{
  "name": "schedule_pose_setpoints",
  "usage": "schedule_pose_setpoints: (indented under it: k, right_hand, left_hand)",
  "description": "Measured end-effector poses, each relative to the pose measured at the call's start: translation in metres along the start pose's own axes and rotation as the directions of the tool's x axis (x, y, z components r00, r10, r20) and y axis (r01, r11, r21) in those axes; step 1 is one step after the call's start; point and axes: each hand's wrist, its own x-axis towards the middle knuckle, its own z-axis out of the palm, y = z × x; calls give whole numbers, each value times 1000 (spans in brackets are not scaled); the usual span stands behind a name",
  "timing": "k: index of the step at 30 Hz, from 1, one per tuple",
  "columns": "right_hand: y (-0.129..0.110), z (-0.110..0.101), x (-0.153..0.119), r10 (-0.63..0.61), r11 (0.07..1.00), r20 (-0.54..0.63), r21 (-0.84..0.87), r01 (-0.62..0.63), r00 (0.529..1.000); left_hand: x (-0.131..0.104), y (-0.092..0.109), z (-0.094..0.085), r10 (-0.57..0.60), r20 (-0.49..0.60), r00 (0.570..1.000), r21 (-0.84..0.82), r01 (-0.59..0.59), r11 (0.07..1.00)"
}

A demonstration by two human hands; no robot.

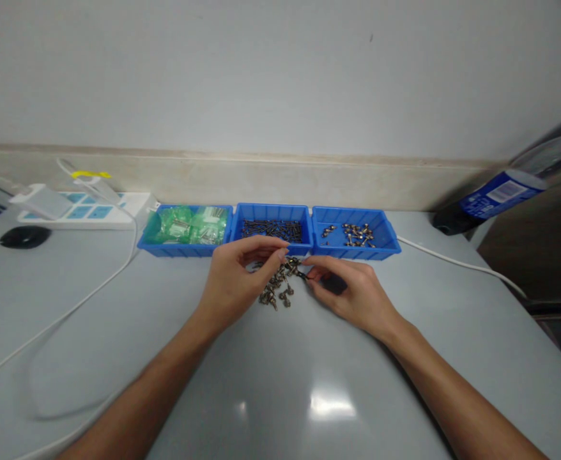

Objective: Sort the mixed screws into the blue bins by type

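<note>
My left hand reaches over a pile of loose metal screws on the table, thumb and forefinger pinched together. Whatever is between those fingertips is too small to make out. To the right of the pile, my right hand is closed, with a small dark screw at its fingertips. Just behind the hands stands a blue bin of dark screws, partly covered by my left hand. The blue bin on the right contains several shiny metal fasteners.
The left blue bin has green-tinted plastic bags of metal parts. A white power strip, chargers, a cable and a black mouse lie at left. A tilted bottle is at right. The wall stands behind the bins.
</note>
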Motion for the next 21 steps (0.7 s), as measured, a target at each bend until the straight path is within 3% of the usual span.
schedule_pose_setpoints:
  k: [3, 10, 16, 21]
  right_hand:
    - [-1, -2, 0, 32, 993, -50, 119, -26, 998]
    - [-9, -6, -2, 89, 919, -78, 392, -51, 993]
    - [-10, -4, -1, 111, 877, -51, 475, -74, 992]
    - [-12, -4, 0, 147, 851, -103, 520, -73, 984]
  left_hand:
    - [-1, 2, 1, -3, 38, 999, 32, 1, 999]
    - [-4, 7, 4, -3, 285, 958, 77, -20, 997]
    - [-5, 7, 4, -58, 328, 943, 19, 55, 998]
    - [-5, 5, 3, -75, 353, 933, -31, 91, 995]
